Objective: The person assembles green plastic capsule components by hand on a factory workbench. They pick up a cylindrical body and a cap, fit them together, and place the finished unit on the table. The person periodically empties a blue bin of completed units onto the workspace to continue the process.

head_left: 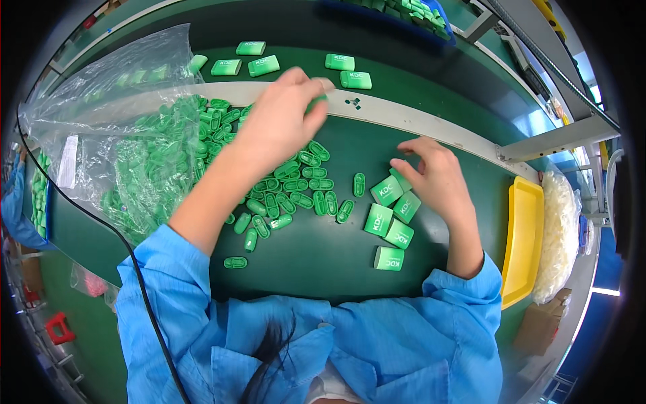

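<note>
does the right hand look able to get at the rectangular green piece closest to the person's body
Probably yes: the right hand is over the same table, nothing lies on top of that green piece, and its near side looks free.

Illumination was bright and fairly even across the green worktop (316,269), which showed a faint sheen; shadows were weak and diffuse. Glare broke into white streaks on the clear plastic bag (165,64). A light strip (605,291) at far right registered near-white. The left hand (288,113) was smeared by motion blur; the right hand (437,176) read slightly soft. Fisheye distortion bowed the pale rail (424,120); corners fell to black, and detail near the rim was indistinct.
</note>
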A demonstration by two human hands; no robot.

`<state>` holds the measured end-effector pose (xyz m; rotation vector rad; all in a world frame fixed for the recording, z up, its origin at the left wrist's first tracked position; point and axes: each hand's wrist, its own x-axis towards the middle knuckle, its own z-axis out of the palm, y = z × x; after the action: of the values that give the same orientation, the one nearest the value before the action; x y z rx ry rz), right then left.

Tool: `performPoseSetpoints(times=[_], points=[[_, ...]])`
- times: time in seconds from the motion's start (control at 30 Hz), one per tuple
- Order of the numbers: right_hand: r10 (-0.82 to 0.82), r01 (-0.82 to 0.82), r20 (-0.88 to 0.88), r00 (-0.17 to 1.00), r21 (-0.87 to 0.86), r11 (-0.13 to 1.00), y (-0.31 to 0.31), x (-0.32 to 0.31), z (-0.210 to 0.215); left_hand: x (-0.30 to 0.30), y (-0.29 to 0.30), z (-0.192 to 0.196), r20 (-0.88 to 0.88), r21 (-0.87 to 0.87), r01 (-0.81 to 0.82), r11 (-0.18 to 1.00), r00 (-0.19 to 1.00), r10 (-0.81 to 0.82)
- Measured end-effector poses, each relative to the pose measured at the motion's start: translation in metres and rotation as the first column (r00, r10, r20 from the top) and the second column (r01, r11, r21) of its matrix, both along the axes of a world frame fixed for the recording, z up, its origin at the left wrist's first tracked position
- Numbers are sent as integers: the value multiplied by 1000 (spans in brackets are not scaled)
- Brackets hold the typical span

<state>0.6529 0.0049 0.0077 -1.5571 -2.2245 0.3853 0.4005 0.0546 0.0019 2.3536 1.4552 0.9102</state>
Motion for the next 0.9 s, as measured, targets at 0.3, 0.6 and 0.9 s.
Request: performPoseSetpoints(times=[0.3, 0.6, 0.9], points=[[41, -60, -83, 996, -232, 971, 15, 3, -2, 20, -20, -21, 745, -589, 557, 586, 654, 127], [-272, 199, -320, 907, -244, 949, 30, 7, -9, 32, -33, -13, 136, -133, 223, 966, 969, -205], [-38, 39, -125, 991, 6, 999, 22, 11, -15, 52, -24, -18, -215, 21, 394, 919, 899, -381]])
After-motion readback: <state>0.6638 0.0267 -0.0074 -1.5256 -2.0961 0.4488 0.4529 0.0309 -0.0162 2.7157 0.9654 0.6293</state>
